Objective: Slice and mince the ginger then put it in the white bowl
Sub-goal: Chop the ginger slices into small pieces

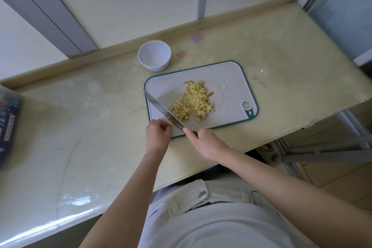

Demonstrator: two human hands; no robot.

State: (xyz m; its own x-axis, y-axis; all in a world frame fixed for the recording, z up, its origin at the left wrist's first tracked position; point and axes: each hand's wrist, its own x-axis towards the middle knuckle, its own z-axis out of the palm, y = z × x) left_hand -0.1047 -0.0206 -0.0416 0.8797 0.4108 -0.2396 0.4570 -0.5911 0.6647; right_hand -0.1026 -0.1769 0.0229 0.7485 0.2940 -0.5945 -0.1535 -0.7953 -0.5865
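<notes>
A pile of minced yellow ginger point(193, 100) lies on the white cutting board point(227, 78) with a teal rim. One stray ginger bit point(224, 87) sits apart to the right. My right hand point(205, 141) grips the handle of a long knife point(161, 108), its blade lying across the board's left side with the tip toward the far left corner. My left hand point(158, 134) is at the board's near left corner, fingertips pinching at small ginger bits by the blade. The white bowl point(154, 55) stands behind the board with nothing in it.
The beige counter point(80, 127) runs left and right, with a raised back ledge under the window. A blue package point(9, 125) stands at the far left edge. The counter's front edge is close to my body; a metal rack point(332, 153) sits below right.
</notes>
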